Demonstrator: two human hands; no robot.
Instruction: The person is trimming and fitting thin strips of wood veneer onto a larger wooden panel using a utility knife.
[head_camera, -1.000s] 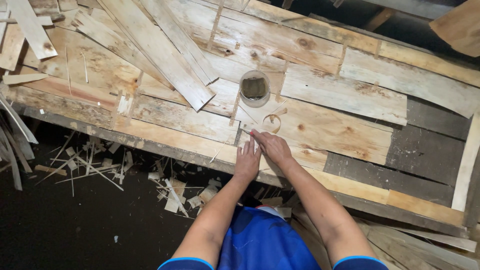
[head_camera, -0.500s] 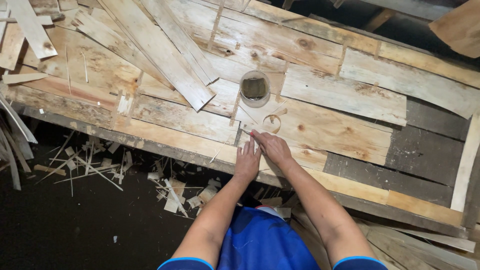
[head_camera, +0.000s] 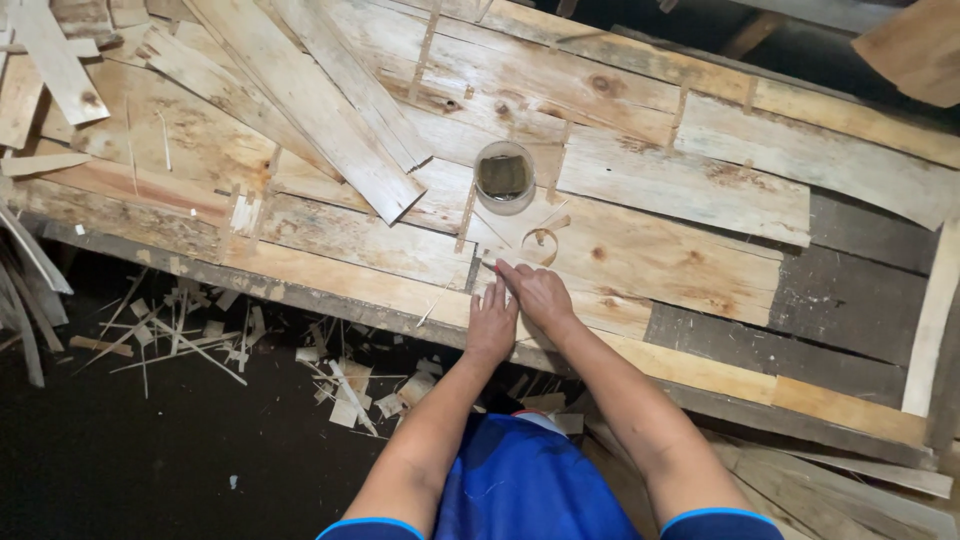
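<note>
Both hands press flat on thin wood veneer sheets (head_camera: 640, 225) at the near edge of a rough tabletop (head_camera: 850, 300), just below the frame's centre. The left hand (head_camera: 492, 320) lies fingers together; the right hand (head_camera: 540, 295) touches it, fingers extended over the seam, gripping nothing. A small round container (head_camera: 505, 177) stands just above them. Wood scraps (head_camera: 200, 335) litter the dark floor (head_camera: 120, 460) at lower left.
</note>
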